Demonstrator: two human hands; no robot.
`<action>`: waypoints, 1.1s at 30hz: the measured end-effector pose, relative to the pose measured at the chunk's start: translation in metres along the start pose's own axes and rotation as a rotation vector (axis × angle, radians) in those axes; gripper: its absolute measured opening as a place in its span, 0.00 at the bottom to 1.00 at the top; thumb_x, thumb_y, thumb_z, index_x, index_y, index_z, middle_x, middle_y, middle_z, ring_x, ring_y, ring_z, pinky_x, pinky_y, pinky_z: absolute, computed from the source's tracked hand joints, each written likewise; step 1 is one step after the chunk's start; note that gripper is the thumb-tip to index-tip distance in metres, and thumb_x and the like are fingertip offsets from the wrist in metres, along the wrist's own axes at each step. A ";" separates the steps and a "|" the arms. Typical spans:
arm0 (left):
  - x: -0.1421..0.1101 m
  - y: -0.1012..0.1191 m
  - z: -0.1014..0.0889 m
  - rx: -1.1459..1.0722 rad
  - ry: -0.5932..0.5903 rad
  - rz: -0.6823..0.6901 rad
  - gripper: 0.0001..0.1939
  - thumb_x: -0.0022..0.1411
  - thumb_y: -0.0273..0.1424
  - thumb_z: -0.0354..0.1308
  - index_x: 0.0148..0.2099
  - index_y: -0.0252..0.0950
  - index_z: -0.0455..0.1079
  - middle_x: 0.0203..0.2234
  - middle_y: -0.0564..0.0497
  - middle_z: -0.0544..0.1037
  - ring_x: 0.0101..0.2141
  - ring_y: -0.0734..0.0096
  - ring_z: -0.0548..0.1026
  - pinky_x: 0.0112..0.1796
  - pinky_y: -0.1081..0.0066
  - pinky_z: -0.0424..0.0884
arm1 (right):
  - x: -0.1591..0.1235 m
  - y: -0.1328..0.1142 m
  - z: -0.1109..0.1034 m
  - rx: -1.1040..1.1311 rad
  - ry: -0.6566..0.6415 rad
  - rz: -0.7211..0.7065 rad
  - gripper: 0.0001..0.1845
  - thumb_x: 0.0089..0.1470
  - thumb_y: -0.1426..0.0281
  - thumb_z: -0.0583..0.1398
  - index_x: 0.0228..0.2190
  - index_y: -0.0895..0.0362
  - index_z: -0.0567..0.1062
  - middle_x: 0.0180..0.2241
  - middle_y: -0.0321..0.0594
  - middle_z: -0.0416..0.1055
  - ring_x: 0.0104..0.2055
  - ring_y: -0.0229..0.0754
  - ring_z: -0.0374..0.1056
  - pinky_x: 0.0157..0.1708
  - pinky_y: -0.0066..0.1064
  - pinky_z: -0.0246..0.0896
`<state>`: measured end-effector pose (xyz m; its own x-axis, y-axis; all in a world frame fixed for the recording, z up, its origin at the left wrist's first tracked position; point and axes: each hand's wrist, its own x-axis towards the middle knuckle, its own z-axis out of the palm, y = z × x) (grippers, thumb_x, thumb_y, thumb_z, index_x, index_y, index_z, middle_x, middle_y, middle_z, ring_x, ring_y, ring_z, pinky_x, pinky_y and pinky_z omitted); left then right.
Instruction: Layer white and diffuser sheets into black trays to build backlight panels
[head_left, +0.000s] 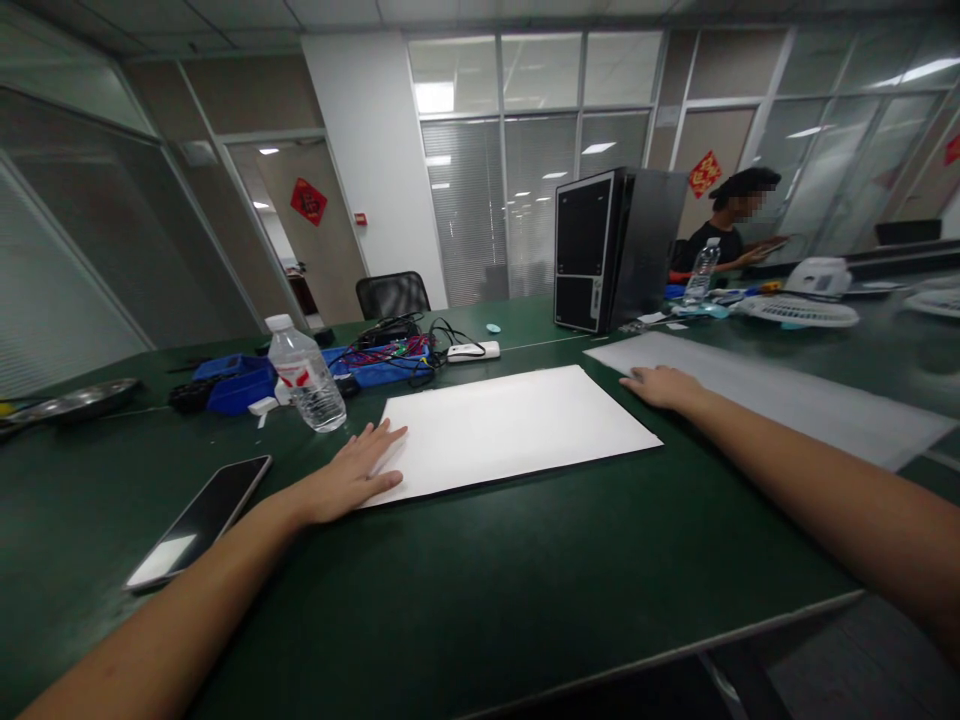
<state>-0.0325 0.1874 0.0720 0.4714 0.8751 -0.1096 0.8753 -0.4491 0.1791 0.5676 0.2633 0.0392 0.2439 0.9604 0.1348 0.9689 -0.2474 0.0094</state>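
A white sheet with a dark edge lies flat on the green table before me. My left hand rests on its left end, palm down and fingers spread. To the right, a translucent sheet lies at a slant. My right hand is low over its near left edge, fingers reaching left and looking flat rather than gripping. Whether its fingertips press on the sheet or on the table is hard to see. Beside my left forearm lies a phone, and a water bottle stands beyond my left hand.
Blue trays with tangled cables and a white power strip lie behind the white sheet. A black computer tower stands at the back. Farther right are another bottle, a white fan and a seated person.
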 end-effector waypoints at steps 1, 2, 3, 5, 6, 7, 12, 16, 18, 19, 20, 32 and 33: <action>0.001 -0.001 0.001 -0.011 0.017 -0.009 0.50 0.69 0.66 0.38 0.81 0.41 0.42 0.78 0.42 0.38 0.76 0.41 0.38 0.71 0.39 0.44 | 0.001 0.001 0.002 0.001 -0.014 -0.011 0.38 0.68 0.45 0.47 0.62 0.57 0.75 0.57 0.65 0.74 0.56 0.65 0.73 0.51 0.56 0.68; 0.001 -0.002 0.002 -0.020 0.032 -0.015 0.50 0.70 0.66 0.37 0.81 0.40 0.43 0.78 0.42 0.39 0.76 0.42 0.38 0.71 0.39 0.44 | 0.002 0.001 0.003 0.000 -0.020 -0.030 0.37 0.69 0.46 0.47 0.62 0.55 0.75 0.57 0.62 0.75 0.56 0.63 0.73 0.51 0.54 0.68; 0.002 -0.003 0.003 -0.026 0.043 -0.016 0.49 0.70 0.65 0.36 0.81 0.40 0.44 0.78 0.42 0.40 0.76 0.43 0.39 0.71 0.39 0.43 | 0.003 0.000 0.004 -0.001 -0.019 -0.051 0.35 0.69 0.47 0.47 0.62 0.54 0.75 0.58 0.61 0.75 0.56 0.61 0.73 0.52 0.52 0.67; 0.004 -0.006 0.004 -0.036 0.068 -0.007 0.48 0.71 0.65 0.36 0.80 0.41 0.47 0.78 0.42 0.43 0.76 0.45 0.42 0.71 0.40 0.45 | 0.003 -0.003 0.004 -0.008 -0.007 -0.082 0.33 0.70 0.51 0.47 0.62 0.54 0.75 0.58 0.61 0.75 0.57 0.61 0.73 0.52 0.51 0.67; 0.005 -0.007 0.004 -0.040 0.087 0.001 0.46 0.72 0.64 0.36 0.80 0.41 0.50 0.78 0.43 0.46 0.76 0.45 0.44 0.71 0.40 0.46 | 0.003 -0.005 0.003 -0.012 -0.001 -0.091 0.32 0.70 0.53 0.47 0.62 0.55 0.75 0.57 0.61 0.75 0.56 0.61 0.73 0.52 0.51 0.67; 0.006 -0.007 0.005 -0.042 0.110 0.010 0.45 0.72 0.63 0.35 0.78 0.42 0.54 0.77 0.43 0.48 0.76 0.46 0.47 0.71 0.41 0.48 | 0.003 -0.006 0.003 -0.016 0.005 -0.094 0.32 0.70 0.54 0.48 0.62 0.56 0.75 0.57 0.62 0.75 0.56 0.61 0.73 0.52 0.52 0.67; 0.011 -0.011 0.007 -0.046 0.228 0.049 0.43 0.72 0.63 0.36 0.73 0.41 0.65 0.75 0.44 0.60 0.73 0.48 0.60 0.71 0.48 0.55 | 0.000 -0.012 -0.002 -0.020 0.029 -0.094 0.30 0.69 0.57 0.49 0.61 0.57 0.76 0.55 0.62 0.76 0.55 0.60 0.74 0.51 0.51 0.67; 0.014 -0.012 0.009 -0.060 0.262 0.048 0.44 0.72 0.63 0.39 0.71 0.39 0.69 0.73 0.44 0.65 0.71 0.50 0.64 0.70 0.52 0.57 | -0.004 -0.016 -0.005 -0.023 0.033 -0.100 0.28 0.69 0.59 0.50 0.59 0.59 0.77 0.55 0.63 0.76 0.55 0.61 0.75 0.51 0.51 0.68; 0.015 -0.012 0.010 -0.068 0.258 0.045 0.44 0.71 0.64 0.40 0.70 0.38 0.70 0.71 0.43 0.67 0.70 0.50 0.65 0.70 0.54 0.58 | -0.007 -0.018 -0.006 -0.027 0.032 -0.104 0.28 0.69 0.61 0.49 0.58 0.60 0.78 0.54 0.64 0.77 0.54 0.61 0.75 0.51 0.51 0.68; 0.015 -0.011 0.010 -0.071 0.257 0.044 0.44 0.71 0.64 0.41 0.69 0.38 0.71 0.71 0.43 0.68 0.70 0.50 0.66 0.70 0.54 0.58 | -0.007 -0.019 -0.006 -0.028 0.033 -0.103 0.27 0.69 0.62 0.49 0.58 0.60 0.78 0.54 0.64 0.77 0.54 0.61 0.75 0.51 0.51 0.68; 0.015 -0.010 0.010 -0.073 0.257 0.044 0.44 0.71 0.64 0.41 0.69 0.37 0.71 0.71 0.43 0.68 0.70 0.50 0.66 0.70 0.54 0.58 | -0.008 -0.020 -0.006 -0.028 0.034 -0.101 0.27 0.70 0.62 0.48 0.58 0.60 0.78 0.54 0.65 0.77 0.53 0.61 0.76 0.51 0.51 0.68; 0.013 -0.005 0.008 -0.067 0.256 0.038 0.46 0.70 0.65 0.40 0.71 0.37 0.68 0.71 0.43 0.67 0.70 0.49 0.66 0.70 0.54 0.58 | -0.015 -0.030 -0.012 -0.010 0.135 -0.077 0.30 0.69 0.68 0.48 0.67 0.56 0.69 0.54 0.63 0.77 0.53 0.60 0.76 0.50 0.51 0.69; 0.013 -0.006 0.009 -0.068 0.253 0.037 0.46 0.70 0.65 0.40 0.72 0.37 0.67 0.72 0.43 0.67 0.70 0.49 0.65 0.70 0.54 0.58 | -0.015 -0.029 -0.013 -0.008 0.148 -0.071 0.30 0.68 0.69 0.48 0.68 0.56 0.68 0.54 0.63 0.77 0.52 0.60 0.76 0.49 0.50 0.69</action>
<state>-0.0308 0.1999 0.0611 0.4536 0.8793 0.1450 0.8447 -0.4761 0.2445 0.5353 0.2542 0.0498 0.1657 0.9461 0.2782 0.9829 -0.1813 0.0313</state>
